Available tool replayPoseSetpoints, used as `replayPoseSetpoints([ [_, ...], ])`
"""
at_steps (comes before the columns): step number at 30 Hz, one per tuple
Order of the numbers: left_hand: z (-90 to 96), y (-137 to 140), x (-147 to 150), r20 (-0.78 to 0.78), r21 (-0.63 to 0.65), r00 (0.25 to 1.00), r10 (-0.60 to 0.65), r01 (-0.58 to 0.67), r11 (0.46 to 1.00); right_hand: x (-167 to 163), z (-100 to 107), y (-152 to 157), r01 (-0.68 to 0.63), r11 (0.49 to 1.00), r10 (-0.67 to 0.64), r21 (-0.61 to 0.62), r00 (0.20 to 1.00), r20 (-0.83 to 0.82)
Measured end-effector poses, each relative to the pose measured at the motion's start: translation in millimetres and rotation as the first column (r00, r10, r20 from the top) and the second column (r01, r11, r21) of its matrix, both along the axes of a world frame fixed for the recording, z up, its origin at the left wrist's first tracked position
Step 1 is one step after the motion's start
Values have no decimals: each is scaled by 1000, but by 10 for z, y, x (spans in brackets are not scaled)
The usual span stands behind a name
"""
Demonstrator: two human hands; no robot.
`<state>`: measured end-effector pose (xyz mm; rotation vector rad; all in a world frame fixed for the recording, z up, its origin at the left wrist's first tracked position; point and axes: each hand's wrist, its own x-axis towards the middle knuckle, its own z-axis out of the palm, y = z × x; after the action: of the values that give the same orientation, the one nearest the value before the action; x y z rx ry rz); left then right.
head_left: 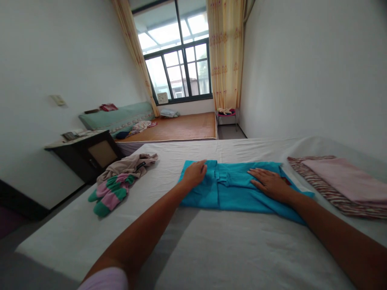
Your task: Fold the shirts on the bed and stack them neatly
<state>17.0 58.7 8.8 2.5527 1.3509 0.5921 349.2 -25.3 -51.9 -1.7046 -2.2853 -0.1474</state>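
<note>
A bright blue garment lies folded into a long strip across the white bed sheet, with a gathered elastic-looking seam near its middle. My left hand rests on the folded section at its left end, fingers slightly bent and not visibly gripping the cloth. On the right part, my right hand lies flat with its fingers stretched out over the fabric. A small dark reddish patch shows on the garment beside the right wrist.
Folded pink cloth lies on a striped folded cloth at right. At left are a beige garment and pink-green striped socks. Beyond stand a dark cabinet, another bed and a stool.
</note>
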Motion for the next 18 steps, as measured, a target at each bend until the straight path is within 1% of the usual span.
replayPoseSetpoints([
  [1,-59,14,-55,-79,61,996,-35,40,997,1,-4,2,-1,1000,1,3,1000,-1],
  [2,-124,25,-114,-157,80,985,-70,83,993,1,-7,4,-2,1000,2,6,1000,-3],
  [3,-191,34,-174,-221,73,971,-97,115,991,1,-11,6,-4,1000,4,10,1000,-7],
  [5,-307,55,-283,-293,52,951,-100,120,991,1,-19,7,-7,1000,7,18,1000,-12],
  [7,-376,80,-360,-312,60,947,-74,97,993,4,-24,6,-10,1000,11,25,1000,-7],
  [9,-400,101,-394,-310,76,949,-57,85,994,5,-17,2,-9,1000,9,27,1000,6],
  [11,-396,100,-393,-299,107,954,-40,75,991,-12,14,-7,5,999,-5,42,1000,17],
  [14,-359,35,-354,-262,202,965,-19,75,977,-131,109,-40,5,992,-9,123,1000,29],
  [16,-329,-45,-313,-245,251,967,-65,128,959,-290,174,-82,-44,987,39,153,998,39],
  [18,-309,-137,-264,-243,228,958,-151,207,951,-486,208,-138,-118,986,113,115,992,49],
])
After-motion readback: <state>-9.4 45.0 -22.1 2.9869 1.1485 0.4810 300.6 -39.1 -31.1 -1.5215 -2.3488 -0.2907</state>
